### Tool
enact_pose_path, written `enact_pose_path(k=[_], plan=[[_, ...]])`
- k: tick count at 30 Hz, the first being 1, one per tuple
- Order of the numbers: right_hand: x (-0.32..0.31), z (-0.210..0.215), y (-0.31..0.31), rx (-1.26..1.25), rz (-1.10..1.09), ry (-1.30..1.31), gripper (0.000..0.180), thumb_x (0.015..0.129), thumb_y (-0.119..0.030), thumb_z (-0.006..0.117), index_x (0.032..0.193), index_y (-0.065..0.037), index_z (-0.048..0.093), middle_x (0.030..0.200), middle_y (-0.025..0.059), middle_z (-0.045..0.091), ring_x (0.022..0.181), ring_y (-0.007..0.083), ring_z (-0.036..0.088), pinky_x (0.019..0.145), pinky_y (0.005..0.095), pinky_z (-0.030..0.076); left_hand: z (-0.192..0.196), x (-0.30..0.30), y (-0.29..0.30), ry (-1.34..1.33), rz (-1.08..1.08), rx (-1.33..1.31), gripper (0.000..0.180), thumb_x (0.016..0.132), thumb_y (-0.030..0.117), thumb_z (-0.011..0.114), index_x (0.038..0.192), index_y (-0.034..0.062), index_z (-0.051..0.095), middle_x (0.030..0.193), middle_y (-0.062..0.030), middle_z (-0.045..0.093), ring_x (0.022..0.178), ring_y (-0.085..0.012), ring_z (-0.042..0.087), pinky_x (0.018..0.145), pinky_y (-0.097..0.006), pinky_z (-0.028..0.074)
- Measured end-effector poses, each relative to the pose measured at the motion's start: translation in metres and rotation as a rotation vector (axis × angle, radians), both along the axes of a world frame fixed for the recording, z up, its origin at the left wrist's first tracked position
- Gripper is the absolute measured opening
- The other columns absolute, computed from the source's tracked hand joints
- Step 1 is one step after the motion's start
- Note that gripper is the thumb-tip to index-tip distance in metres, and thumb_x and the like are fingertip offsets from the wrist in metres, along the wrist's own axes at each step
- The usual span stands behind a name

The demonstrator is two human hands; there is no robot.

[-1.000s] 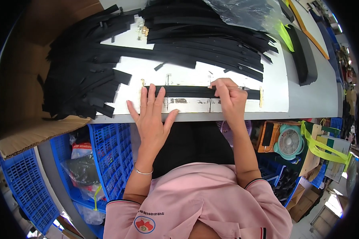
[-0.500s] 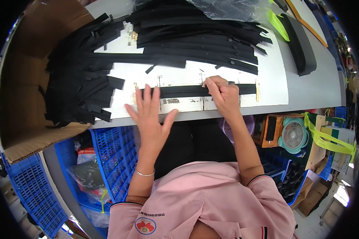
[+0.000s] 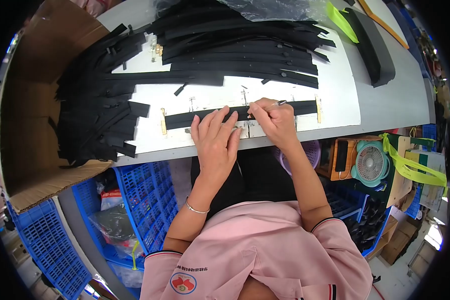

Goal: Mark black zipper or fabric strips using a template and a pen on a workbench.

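One black zipper strip (image 3: 180,120) lies straight across the white board (image 3: 335,75), between two short yellowish tape marks. My left hand (image 3: 215,142) rests on it palm down, fingers stretched out and pressing the strip near its middle. Just to the right, my right hand (image 3: 277,122) is closed around a slim pen (image 3: 281,103). The pen's tip is hidden by my fingers, at the strip close to a dark line drawn on the board. Beyond the hands lies a thick pile of black zipper strips (image 3: 235,50).
At the left, an open cardboard box (image 3: 30,100) holds more black strips (image 3: 95,110). A long black block (image 3: 370,47) and a neon-yellow strap (image 3: 342,22) lie far right. Below the table edge are blue crates (image 3: 147,200), a purple basket (image 3: 305,157) and a teal fan (image 3: 370,164).
My left hand has slid right along the zipper strip, closer to my right hand. My right hand still grips the pen, and the view has shifted slightly.
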State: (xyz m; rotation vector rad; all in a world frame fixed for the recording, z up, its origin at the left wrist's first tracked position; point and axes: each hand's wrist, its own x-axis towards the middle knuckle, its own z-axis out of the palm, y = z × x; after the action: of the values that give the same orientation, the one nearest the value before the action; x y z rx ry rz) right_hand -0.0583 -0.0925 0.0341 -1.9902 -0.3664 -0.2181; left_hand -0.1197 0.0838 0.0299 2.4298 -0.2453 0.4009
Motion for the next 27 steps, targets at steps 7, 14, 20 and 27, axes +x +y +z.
enact_pose_path(k=[7,14,20,27], plan=[[0.003,-0.012,0.001,-0.042,-0.019,-0.113,0.02,0.091,-0.014,0.072,0.075,-0.001,0.074,0.065,0.0058,0.07,0.049,0.0212,0.06,0.05,0.0319,0.045,0.0,0.001,-0.002,-0.003,0.008,0.019,0.032,0.094,0.016,0.074,0.126,0.0087,0.075,0.136,-0.007,0.066,0.13,-0.0265,0.055,0.121,-0.052,0.027],[0.0,-0.016,-0.011,-0.003,0.031,-0.09,0.02,0.091,-0.014,0.072,0.075,-0.001,0.074,0.06,0.0059,0.066,0.047,0.0192,0.056,0.05,0.0317,0.044,-0.001,0.001,-0.004,0.015,0.011,0.035,0.033,0.094,0.016,0.074,0.126,0.0103,0.075,0.137,-0.0068,0.065,0.131,-0.0271,0.054,0.122,-0.052,0.026],[-0.005,0.023,-0.065,0.343,-0.18,0.186,0.023,0.101,-0.01,0.061,0.09,0.004,0.076,0.082,0.0038,0.072,0.065,0.0053,0.053,0.06,0.0228,0.043,-0.001,-0.001,-0.001,0.006,0.001,0.048,0.033,0.094,0.014,0.074,0.127,0.0103,0.074,0.138,-0.0066,0.065,0.132,-0.027,0.054,0.122,-0.052,0.025],[0.004,0.003,-0.103,0.207,-0.21,0.201,0.022,0.101,-0.01,0.061,0.09,0.006,0.073,0.082,0.0024,0.07,0.066,0.0047,0.05,0.059,0.0237,0.04,0.002,0.0,-0.011,0.001,0.031,0.016,0.03,0.094,0.014,0.074,0.123,0.0086,0.074,0.136,-0.0087,0.066,0.132,-0.0288,0.055,0.123,-0.053,0.025]])
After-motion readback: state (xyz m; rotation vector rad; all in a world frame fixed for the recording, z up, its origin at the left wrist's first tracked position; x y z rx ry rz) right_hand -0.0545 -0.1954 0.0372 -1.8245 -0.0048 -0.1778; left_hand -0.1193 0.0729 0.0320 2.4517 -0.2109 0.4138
